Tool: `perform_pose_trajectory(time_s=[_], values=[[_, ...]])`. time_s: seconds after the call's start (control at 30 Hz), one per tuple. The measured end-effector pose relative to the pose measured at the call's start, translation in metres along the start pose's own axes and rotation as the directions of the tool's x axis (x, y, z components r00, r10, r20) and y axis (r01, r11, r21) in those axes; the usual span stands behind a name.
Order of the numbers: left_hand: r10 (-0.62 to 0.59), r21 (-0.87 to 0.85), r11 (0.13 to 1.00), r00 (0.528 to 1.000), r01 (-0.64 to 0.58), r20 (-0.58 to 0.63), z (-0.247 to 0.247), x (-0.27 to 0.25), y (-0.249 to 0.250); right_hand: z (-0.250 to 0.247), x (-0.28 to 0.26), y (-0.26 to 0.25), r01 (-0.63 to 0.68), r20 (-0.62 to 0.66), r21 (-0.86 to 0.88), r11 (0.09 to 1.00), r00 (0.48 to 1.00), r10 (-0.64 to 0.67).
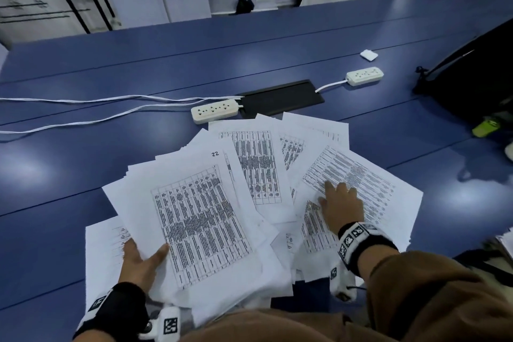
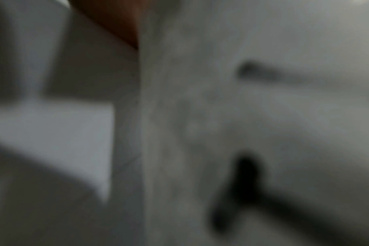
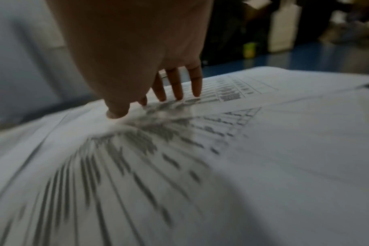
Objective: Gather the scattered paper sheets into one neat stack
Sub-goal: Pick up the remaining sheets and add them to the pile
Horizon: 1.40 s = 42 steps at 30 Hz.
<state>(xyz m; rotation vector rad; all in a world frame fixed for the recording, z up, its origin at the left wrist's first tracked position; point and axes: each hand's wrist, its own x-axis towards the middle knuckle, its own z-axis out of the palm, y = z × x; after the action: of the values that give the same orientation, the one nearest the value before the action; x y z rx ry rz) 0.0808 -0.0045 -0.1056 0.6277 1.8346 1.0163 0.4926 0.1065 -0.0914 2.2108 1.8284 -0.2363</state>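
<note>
White paper sheets (image 1: 258, 164) printed with dense black tables lie fanned and overlapping on the blue surface; one bears a handwritten "22". A thicker, uneven sheaf (image 1: 200, 228) sits at 7 o'clock, skewed; looser sheets (image 1: 358, 175) spread toward 3 o'clock.

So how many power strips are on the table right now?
2. One power strip lies just beyond the paper sheets, beside the black cable hatch; the other lies farther right. Papers could hide more.
</note>
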Motion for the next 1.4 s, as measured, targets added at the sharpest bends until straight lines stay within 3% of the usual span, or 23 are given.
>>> perform_pose_trajectory(time_s=[0.1, 0.23, 0.5, 0.73, 0.8, 0.87, 0.93, 1.0, 1.07, 1.17, 1.23, 1.33, 1.4], values=[[0.004, -0.045, 0.999, 1.000, -0.005, -0.013, 0.001, -0.003, 0.001, -0.016, 0.016, 0.016, -0.090, -0.019, 0.154, 0.984, 0.995, 0.094], [0.011, -0.087, 0.996, 1.000, -0.010, 0.017, 0.001, -0.009, 0.006, -0.037, 0.045, 0.040, -0.217, 0.061, 0.248, 0.944, 0.976, 0.208], [-0.049, -0.091, 0.995, 0.999, 0.050, 0.008, 0.004, 0.003, -0.004, -0.021, 0.107, 0.101, -0.167, 0.272, 0.172, 0.971, 0.955, 0.116], [-0.135, -0.140, 0.981, 0.991, 0.133, 0.000, -0.007, 0.025, -0.031, -0.040, 0.090, 0.104, -0.228, 0.173, 0.158, 0.961, 0.964, 0.201], [-0.092, -0.072, 0.993, 0.996, 0.092, -0.003, 0.003, 0.014, -0.011, -0.046, 0.093, 0.104, -0.248, 0.158, 0.209, 0.946, 0.963, 0.218], [-0.059, -0.059, 0.997, 0.998, 0.059, 0.007, 0.003, 0.011, -0.009, -0.060, 0.095, 0.102, -0.228, 0.038, 0.333, 0.915, 0.973, 0.228], [-0.037, -0.028, 0.999, 0.999, 0.037, 0.009, 0.001, 0.011, -0.010, -0.079, 0.097, 0.099, -0.159, -0.140, 0.496, 0.854, 0.956, 0.259], [-0.039, -0.035, 0.999, 0.999, 0.038, -0.014, 0.000, 0.012, -0.011, -0.106, 0.095, 0.096, -0.059, -0.292, 0.639, 0.767, 0.903, 0.314], [-0.044, -0.070, 0.997, 0.999, 0.042, -0.024, 0.001, 0.012, -0.010, -0.131, 0.088, 0.090, 0.051, -0.342, 0.778, 0.626, 0.870, 0.355], [-0.051, -0.130, 0.990, 0.999, 0.049, -0.010, -0.001, 0.009, -0.004, -0.150, 0.076, 0.064, 0.153, -0.264, 0.935, 0.319, 0.902, 0.341], [-0.039, -0.129, 0.991, 0.999, 0.036, -0.018, -0.009, 0.010, -0.003, -0.142, 0.071, 0.038, 0.104, -0.159, 0.972, 0.211, 0.952, 0.262], [-0.038, -0.138, 0.990, 0.998, 0.031, -0.048, -0.023, 0.014, -0.007, -0.111, 0.064, -0.009, -0.058, 0.019, 0.972, 0.227, 0.985, 0.169], [-0.042, -0.130, 0.991, 0.996, 0.032, -0.076, -0.029, 0.014, -0.009, -0.088, 0.055, -0.039, -0.202, 0.150, 0.908, 0.367, 0.975, 0.166]])
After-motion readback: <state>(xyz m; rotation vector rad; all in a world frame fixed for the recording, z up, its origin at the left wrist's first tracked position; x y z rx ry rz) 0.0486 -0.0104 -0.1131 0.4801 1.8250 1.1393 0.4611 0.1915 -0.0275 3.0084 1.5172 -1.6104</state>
